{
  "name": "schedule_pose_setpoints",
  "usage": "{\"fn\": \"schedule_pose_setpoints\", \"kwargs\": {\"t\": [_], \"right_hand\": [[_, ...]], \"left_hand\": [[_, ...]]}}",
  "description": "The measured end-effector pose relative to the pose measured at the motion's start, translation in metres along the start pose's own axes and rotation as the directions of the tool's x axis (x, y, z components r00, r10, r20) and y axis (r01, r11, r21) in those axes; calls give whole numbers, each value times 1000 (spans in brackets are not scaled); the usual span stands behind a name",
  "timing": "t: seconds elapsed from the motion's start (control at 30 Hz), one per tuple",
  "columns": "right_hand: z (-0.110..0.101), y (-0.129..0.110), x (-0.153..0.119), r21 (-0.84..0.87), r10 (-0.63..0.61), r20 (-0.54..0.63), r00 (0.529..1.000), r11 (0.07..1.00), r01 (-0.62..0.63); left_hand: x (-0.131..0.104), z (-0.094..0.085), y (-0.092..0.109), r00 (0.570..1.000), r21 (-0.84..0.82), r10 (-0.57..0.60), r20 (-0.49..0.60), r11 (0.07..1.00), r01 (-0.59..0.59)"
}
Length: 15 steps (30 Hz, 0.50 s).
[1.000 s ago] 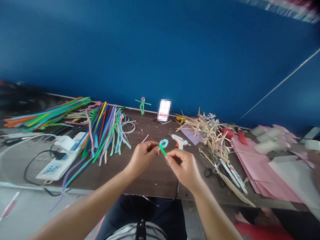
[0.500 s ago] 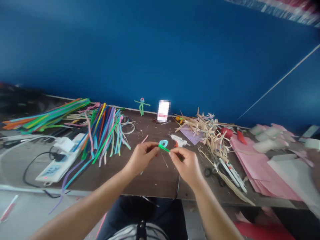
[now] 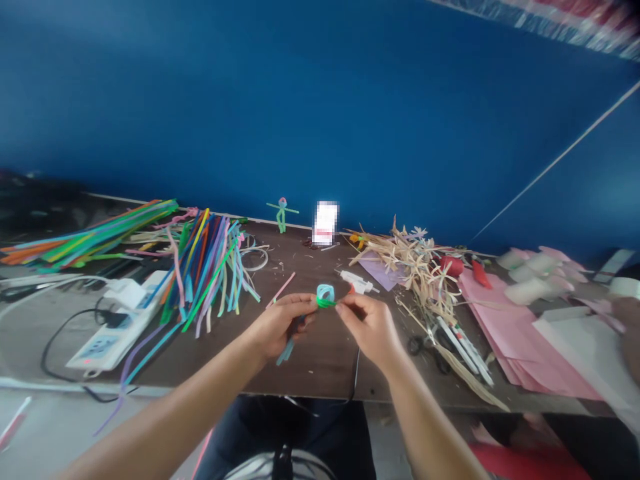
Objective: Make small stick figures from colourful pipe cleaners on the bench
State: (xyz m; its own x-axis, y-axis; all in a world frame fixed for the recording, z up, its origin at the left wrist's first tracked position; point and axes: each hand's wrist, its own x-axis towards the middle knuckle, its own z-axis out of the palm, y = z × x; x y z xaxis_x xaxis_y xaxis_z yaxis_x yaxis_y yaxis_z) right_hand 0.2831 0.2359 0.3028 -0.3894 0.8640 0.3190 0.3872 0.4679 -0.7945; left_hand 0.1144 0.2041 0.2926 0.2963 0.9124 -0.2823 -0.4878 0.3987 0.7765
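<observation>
The power strip lies left on the table, scissors right, figurine behind, beside the phone.

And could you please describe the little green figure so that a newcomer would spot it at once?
Look along the foot of the blue wall, at the back of the dark brown tabletop. Left of the glowing white rectangle stands a thin-limbed green figure, arms outstretched, pink atop its head. It alone is shaped like a person; the coloured strips farther left lie in bundles.

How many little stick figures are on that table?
1: the green figure, standing near the blue wall, just left of the bright pixelated rectangle. Others may be hidden.
</observation>
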Motion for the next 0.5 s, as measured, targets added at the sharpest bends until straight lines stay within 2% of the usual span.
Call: {"fn": "schedule_pose_setpoints", "kwargs": {"t": [0.1,0.3,0.5], "right_hand": [[-5,-2,1,1,-22,21,1000,1000,22],[-12,-3,1,-16,-52,61,997,998,53],[-15,-4,1,-61,-82,108,991,994,89]], "left_hand": [[-1,-2,3,998,53,-27,50,998,24],[-4,1,12,992,165,-4,122,986,-17],[-4,4,11,993,161,27,111,986,-45]]}}
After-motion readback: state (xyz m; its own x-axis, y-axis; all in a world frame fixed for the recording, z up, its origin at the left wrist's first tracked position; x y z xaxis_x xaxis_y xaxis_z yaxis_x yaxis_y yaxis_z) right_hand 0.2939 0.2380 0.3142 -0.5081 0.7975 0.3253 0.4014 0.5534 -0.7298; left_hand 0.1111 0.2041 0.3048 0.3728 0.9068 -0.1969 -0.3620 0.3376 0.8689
